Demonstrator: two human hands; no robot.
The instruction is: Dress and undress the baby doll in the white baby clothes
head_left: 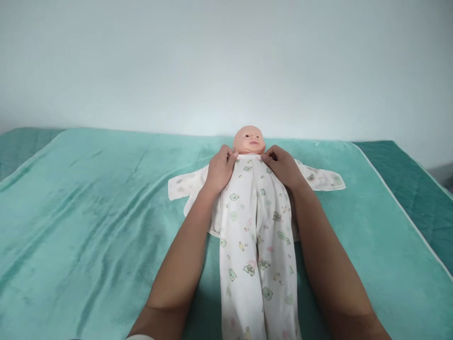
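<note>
A baby doll (pixel 249 140) lies on its back, its bald head showing. White printed baby pants (pixel 244 259) are spread over its body, with the waist edge just below the chin and the legs running toward me. My left hand (pixel 221 169) is closed in a pinch on one top corner of the pants, beside the doll's neck. At the opposite corner, my right hand (pixel 283 166) pinches the same edge. Under the pants is a white printed baby top (pixel 182 185), its two sleeves stretched out to the sides. The doll's body is hidden by the clothes.
A teal blanket (pixel 88 222) with wrinkles on its left half covers the surface. A darker green quilted cover (pixel 399 189) shows beyond its right edge. Behind the doll's head rises a pale wall (pixel 226 61).
</note>
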